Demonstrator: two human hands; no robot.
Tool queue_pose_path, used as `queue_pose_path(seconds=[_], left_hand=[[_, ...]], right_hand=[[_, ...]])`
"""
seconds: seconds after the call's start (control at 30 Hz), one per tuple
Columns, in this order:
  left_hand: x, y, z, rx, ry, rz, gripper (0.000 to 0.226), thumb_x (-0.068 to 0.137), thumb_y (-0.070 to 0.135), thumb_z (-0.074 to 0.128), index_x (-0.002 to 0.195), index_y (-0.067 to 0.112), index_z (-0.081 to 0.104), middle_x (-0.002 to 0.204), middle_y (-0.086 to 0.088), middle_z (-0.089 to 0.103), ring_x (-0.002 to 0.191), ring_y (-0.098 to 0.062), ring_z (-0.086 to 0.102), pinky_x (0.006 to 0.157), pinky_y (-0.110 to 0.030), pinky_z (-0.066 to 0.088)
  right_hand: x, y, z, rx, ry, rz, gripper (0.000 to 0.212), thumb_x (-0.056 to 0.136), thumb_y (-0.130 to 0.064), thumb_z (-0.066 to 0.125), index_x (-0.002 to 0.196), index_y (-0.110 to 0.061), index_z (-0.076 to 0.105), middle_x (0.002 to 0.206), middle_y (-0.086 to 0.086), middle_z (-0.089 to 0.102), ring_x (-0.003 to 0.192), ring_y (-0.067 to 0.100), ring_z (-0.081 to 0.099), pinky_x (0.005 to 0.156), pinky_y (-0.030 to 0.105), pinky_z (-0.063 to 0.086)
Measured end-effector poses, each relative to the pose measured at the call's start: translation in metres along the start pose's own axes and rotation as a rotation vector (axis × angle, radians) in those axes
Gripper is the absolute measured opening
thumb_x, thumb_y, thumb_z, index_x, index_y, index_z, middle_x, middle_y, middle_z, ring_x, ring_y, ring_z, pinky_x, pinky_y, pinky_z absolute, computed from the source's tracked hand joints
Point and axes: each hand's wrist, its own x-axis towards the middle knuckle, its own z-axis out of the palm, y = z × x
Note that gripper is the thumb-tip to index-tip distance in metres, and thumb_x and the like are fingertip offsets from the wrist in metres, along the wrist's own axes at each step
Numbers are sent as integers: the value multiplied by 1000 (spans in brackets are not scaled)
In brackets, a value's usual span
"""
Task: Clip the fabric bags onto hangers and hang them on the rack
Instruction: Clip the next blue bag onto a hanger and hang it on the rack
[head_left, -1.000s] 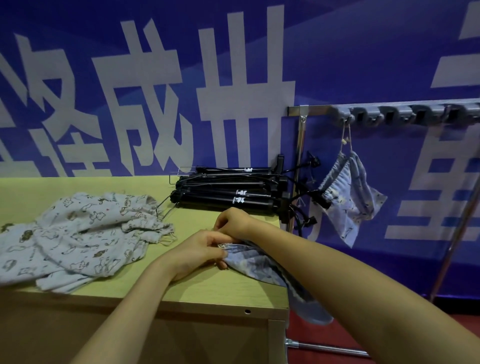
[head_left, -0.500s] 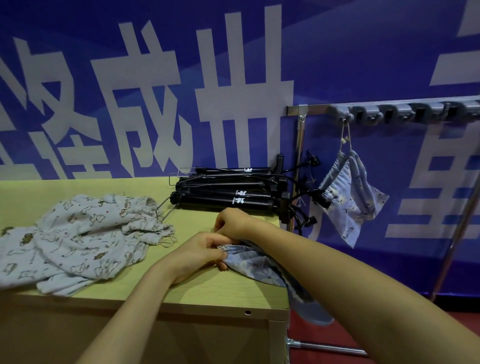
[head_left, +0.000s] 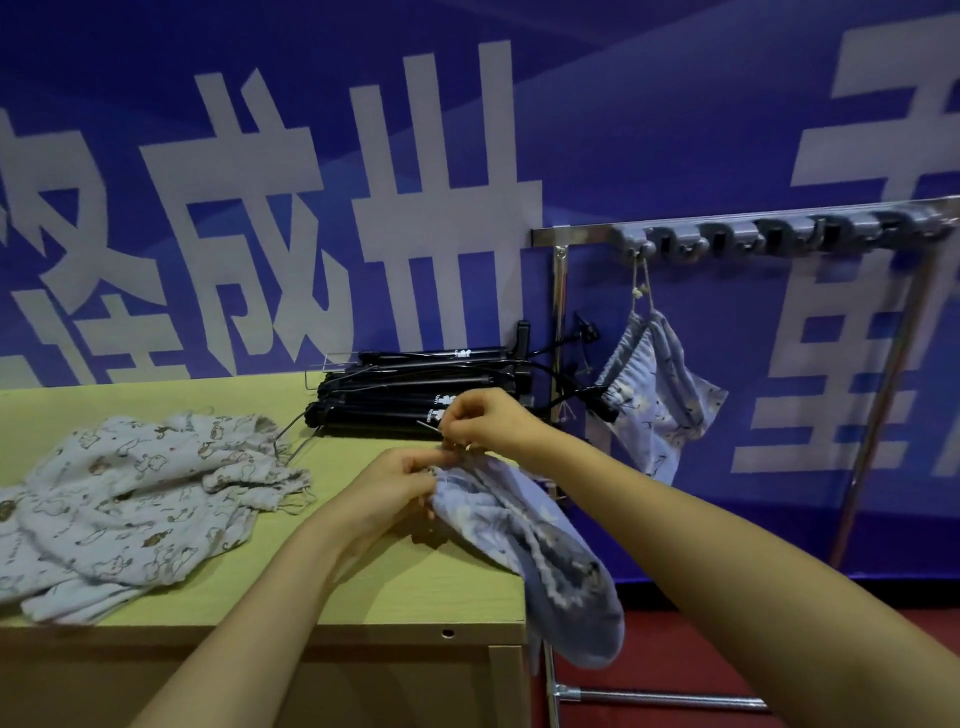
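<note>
A blue patterned fabric bag (head_left: 524, 535) droops over the right edge of the yellow-green table (head_left: 415, 587). My left hand (head_left: 395, 483) pinches the bag's gathered top. My right hand (head_left: 483, 421), just above it, pinches a thin string or wire at the bag's mouth. A pile of black clip hangers (head_left: 415, 389) lies behind my hands. One blue bag (head_left: 660, 395) hangs by its cord from the rack (head_left: 779, 234) at the right.
A heap of pale printed fabric bags (head_left: 140, 499) covers the table's left side. The rack's metal post (head_left: 558, 322) stands at the table's right edge, its base bar (head_left: 665, 699) on the red floor. A blue banner fills the background.
My right hand has lifted a little off the bag and now pinches a thin strand above it. The left hand keeps its hold on the bag's top.
</note>
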Motion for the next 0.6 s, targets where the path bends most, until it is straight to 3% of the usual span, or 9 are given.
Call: queue_pose_path(seconds=[0.13,0.27,0.33,0.43,0.5,0.53,0.6], left_hand=[[22,33,34,93,34,76,50,84,-11,38,117,21,59,81,-3,65,54,-11,48,44,-19,40],[38,53,69,31,85,134,45,87,-10,40,113,20,60,72,-6,55,43,-8,42,41,-17,38],[43,55,86,9,103,161,37,92,-3,47,125,12,56,71,-5,54,41,-4,43,42,-17,39],[48,57,108,58,122,197,40,91,4,55,131,8,52,65,-2,53,37,-2,42,41,-15,38],[48,64,118,87,134,225,41,90,2,56,131,6,53,68,-10,56,36,-2,45,40,-15,38],[48,68,123,99,135,240,42,90,1,57,131,6,53,78,-19,61,42,-4,53,42,-19,43],[45,73,125,143,137,273,43,89,1,58,131,8,53,115,-31,60,89,-28,68,69,-36,53]], right_hand=[[-27,-2,-37,97,107,-30,19,87,5,53,77,-10,58,72,9,63,63,18,62,58,21,52],[-58,15,-71,146,148,-7,17,89,5,52,80,-8,56,76,12,63,66,21,67,62,27,56],[-72,28,-84,108,156,11,14,89,4,51,83,-8,56,75,12,63,65,18,66,59,26,56],[-82,49,-102,-167,191,-7,7,86,-3,56,89,-8,60,80,9,66,68,19,66,67,37,58],[-88,58,-113,-432,189,-22,7,84,-9,59,91,-11,62,87,6,68,77,22,65,73,43,55],[-91,63,-117,-533,175,-28,8,85,-10,58,92,-10,62,91,7,68,80,24,63,75,44,53],[-96,73,-121,-708,134,-25,11,87,-13,57,96,-10,62,95,8,68,85,27,60,75,45,50]])
